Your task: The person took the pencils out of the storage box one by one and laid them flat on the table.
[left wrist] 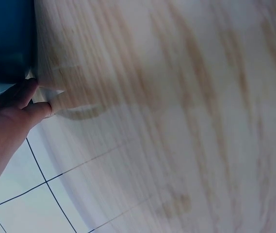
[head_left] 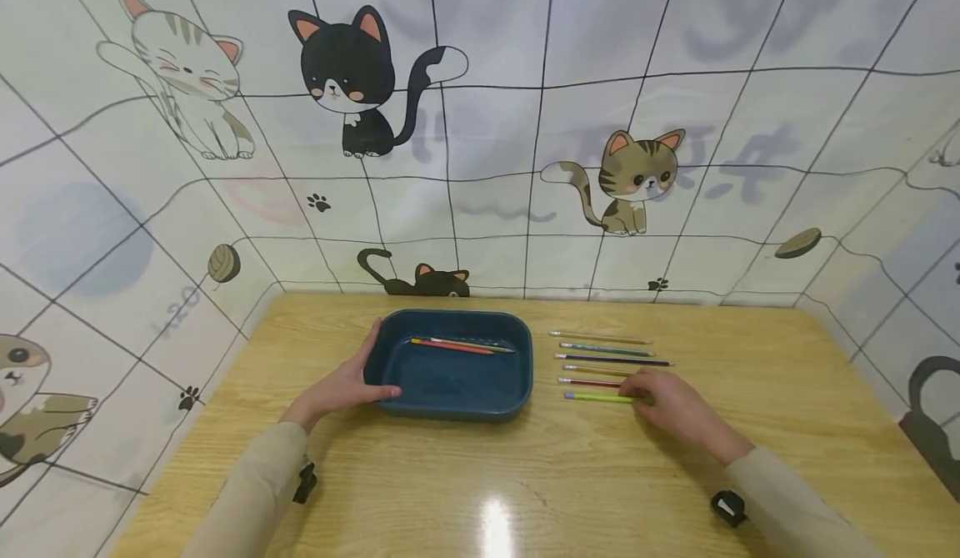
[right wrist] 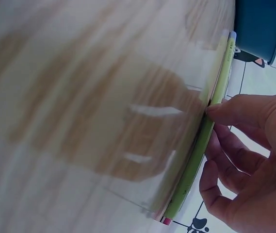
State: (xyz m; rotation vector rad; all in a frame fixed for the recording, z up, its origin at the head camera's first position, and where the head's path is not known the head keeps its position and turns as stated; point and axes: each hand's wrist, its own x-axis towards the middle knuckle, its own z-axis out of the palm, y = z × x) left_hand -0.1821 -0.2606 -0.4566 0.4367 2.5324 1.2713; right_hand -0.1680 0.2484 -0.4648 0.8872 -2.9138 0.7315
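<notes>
A dark blue rectangular tray (head_left: pixel 457 413) stands left of centre on the table. My left hand (head_left: pixel 347 385) holds its left end, thumb over the near rim and fingers along the outer side. Inside the tray lie an orange-red pencil (head_left: pixel 465 347) and at least one other pencil beside it. To the right, several pencils lie side by side in a row. At the near end of that row my right hand (head_left: pixel 675 408) pinches a light green pencil (right wrist: pixel 219 90) between thumb and fingers, close over the table.
The row beyond the green pencil includes a dark red pencil (head_left: pixel 592 383), a dark blue one (head_left: pixel 615 359) and a tan one (head_left: pixel 600 338) at the back. A white wall covering with cartoon cats (head_left: pixel 352 74) rises along the wooden table's (head_left: pixel 420 491) back and sides.
</notes>
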